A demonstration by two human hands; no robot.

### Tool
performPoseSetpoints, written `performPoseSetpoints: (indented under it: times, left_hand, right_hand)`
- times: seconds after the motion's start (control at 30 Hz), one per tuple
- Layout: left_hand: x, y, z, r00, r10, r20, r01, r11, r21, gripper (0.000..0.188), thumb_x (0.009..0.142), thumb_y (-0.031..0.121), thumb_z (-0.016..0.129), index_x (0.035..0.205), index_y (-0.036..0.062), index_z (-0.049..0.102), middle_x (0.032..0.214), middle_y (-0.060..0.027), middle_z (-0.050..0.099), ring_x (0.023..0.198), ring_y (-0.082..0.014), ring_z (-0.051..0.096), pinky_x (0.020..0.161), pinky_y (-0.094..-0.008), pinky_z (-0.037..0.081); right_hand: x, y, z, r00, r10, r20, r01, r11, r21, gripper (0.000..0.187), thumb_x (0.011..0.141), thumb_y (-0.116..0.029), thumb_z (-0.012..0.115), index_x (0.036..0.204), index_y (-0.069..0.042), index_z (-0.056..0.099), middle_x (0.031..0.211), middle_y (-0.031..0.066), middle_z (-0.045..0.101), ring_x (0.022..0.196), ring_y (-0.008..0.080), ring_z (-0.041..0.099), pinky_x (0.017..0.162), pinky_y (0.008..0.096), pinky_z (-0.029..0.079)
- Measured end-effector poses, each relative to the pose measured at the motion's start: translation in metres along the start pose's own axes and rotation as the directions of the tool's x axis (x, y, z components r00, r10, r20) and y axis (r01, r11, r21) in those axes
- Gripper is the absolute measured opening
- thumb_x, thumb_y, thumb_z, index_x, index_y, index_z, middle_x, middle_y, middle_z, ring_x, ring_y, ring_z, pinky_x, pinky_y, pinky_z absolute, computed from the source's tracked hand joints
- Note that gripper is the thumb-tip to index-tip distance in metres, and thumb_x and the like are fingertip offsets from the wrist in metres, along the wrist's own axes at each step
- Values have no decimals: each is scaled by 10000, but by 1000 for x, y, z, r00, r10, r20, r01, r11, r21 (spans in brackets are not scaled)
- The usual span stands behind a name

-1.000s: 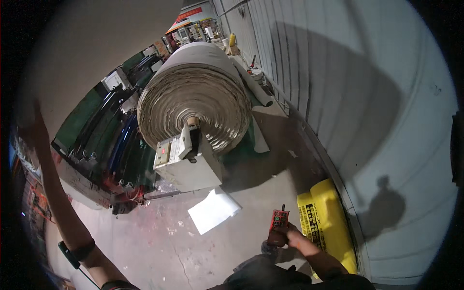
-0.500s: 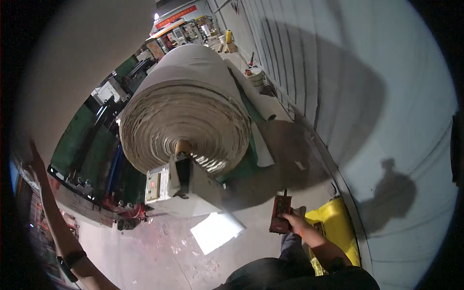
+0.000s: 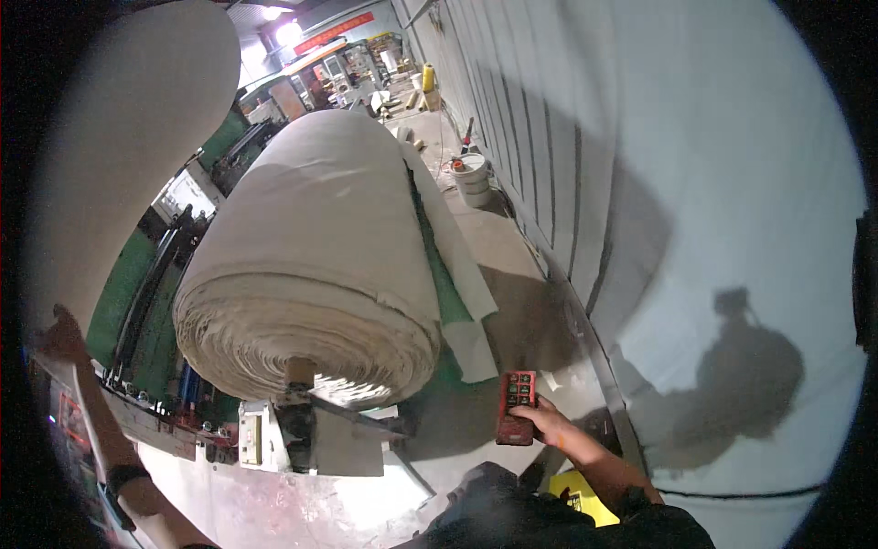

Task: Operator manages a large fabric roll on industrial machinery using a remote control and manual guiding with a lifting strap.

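Note:
In my right hand (image 3: pixel 549 422) is a red handheld remote control (image 3: pixel 516 408) with rows of dark buttons. My fingers are wrapped round its side, and the thumb lies across its lower face. My left hand (image 3: pixel 64 337) is raised at the far left, its fingers apart against the lower edge of a large pale roll (image 3: pixel 119 119) that hangs close by. Shadow blurs the fingertips. Ahead of me lies a huge off-white fabric-like roll (image 3: pixel 311 220), its layered end facing me and a brown core (image 3: pixel 300 371) sticking out of the centre.
A white machine block (image 3: pixel 261 437) stands below the core. Green machinery (image 3: pixel 137 293) runs along the left. A loose flap (image 3: pixel 471 352) hangs from the roll's right side. Further back is a white bucket (image 3: pixel 471 181) beside the pale wall (image 3: pixel 713 183). Something yellow (image 3: pixel 585 497) lies near my right forearm.
My view has shifted, showing more of the big roll's top. The remote has tilted so its button face shows. My left hand has bent against the hanging roll's edge.

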State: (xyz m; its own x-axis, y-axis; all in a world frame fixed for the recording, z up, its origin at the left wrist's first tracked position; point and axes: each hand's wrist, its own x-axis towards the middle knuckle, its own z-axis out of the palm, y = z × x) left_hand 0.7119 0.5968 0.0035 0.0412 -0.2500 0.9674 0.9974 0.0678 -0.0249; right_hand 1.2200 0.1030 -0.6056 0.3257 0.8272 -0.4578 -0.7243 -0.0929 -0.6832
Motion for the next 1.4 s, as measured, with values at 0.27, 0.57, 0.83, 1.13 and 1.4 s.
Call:
performPoseSetpoints:
  times: [0.27, 0.57, 0.83, 1.13, 1.4]
  left_hand:
    - [-185, 266, 63, 816, 343, 466, -228, 931, -286, 611, 815, 332, 641, 1310, 3, 498, 1310, -264, 487, 1257, -394, 445, 1069, -473, 347]
    - [-289, 491, 27, 68, 443, 894, -154, 890, -429, 800, 898, 511, 527, 1470, 9, 281, 1563, -214, 143, 1463, -353, 78, 1156, -565, 65]
    - [-307, 570, 33, -14, 381, 925, -206, 904, -375, 782, 883, 429, 568, 1466, -5, 280, 1537, -215, 231, 1459, -340, 119, 1153, -569, 42]
    - [-346, 629, 65, 153, 358, 921, -290, 907, -304, 758, 863, 336, 603, 1462, -6, 289, 1533, -217, 240, 1448, -371, 152, 1152, -561, 42]
    - [-419, 814, 99, 248, 449, 859, -38, 890, -454, 694, 861, 384, 580, 1410, 13, 373, 1512, -239, 271, 1417, -424, 208, 1136, -601, 63]
  right_hand:
    - [120, -140, -17, 994, -83, 72, 78, 995, 68, 314, 822, -96, 701, 1117, -68, 597, 1013, 73, 665, 915, 232, 665, 811, 447, 559]
    - [300, -316, -10, 984, -60, 167, 58, 998, 18, 245, 838, -132, 709, 1038, -23, 618, 955, 78, 668, 830, 237, 679, 785, 406, 579]
    - [464, -409, -25, 992, -47, 115, 52, 998, -46, 299, 854, -127, 666, 1123, -56, 556, 955, 52, 632, 853, 206, 655, 779, 391, 570]
    - [653, -495, -53, 984, 114, 134, -92, 983, -160, 300, 846, -119, 674, 1121, -57, 571, 974, 61, 644, 854, 202, 663, 790, 410, 578]
    - [823, -580, -48, 930, 274, 245, -240, 958, -160, 320, 836, -154, 699, 1106, -44, 568, 963, 69, 645, 828, 212, 670, 756, 396, 576]
